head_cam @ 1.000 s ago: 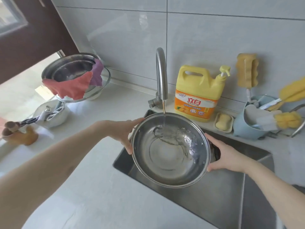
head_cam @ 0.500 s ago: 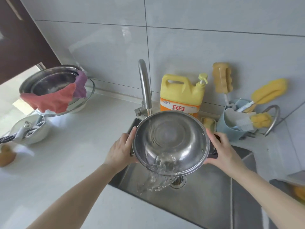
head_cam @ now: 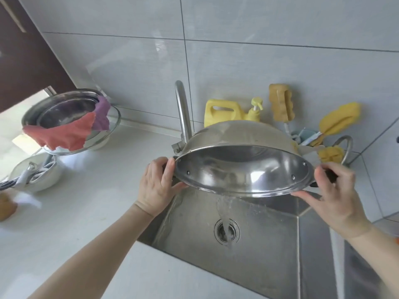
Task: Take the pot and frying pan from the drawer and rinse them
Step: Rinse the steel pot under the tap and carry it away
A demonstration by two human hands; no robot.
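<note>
A stainless steel pot (head_cam: 244, 169) is held above the sink (head_cam: 259, 251), tipped steeply toward me so its mouth faces down and forward. Water pours off its lower rim in a stream to the drain (head_cam: 226, 230). My left hand (head_cam: 156, 188) grips the dark handle on the pot's left side. At the right side my right hand (head_cam: 333, 190) grips the other handle, fingers under the rim. The curved faucet (head_cam: 182, 111) rises just behind the pot's left edge. No frying pan is in view.
Behind the pot stand a yellow detergent jug (head_cam: 226, 113), hanging sponges (head_cam: 280, 102) and a blue holder with yellow brushes (head_cam: 339, 119). On the white counter at left are a steel bowl draped with red and purple cloths (head_cam: 64, 119) and a white dish of utensils (head_cam: 34, 173).
The pot went from level under the running tap to tipped far over, and the water in it has spilled out into the sink. Both hands stayed on the handles.
</note>
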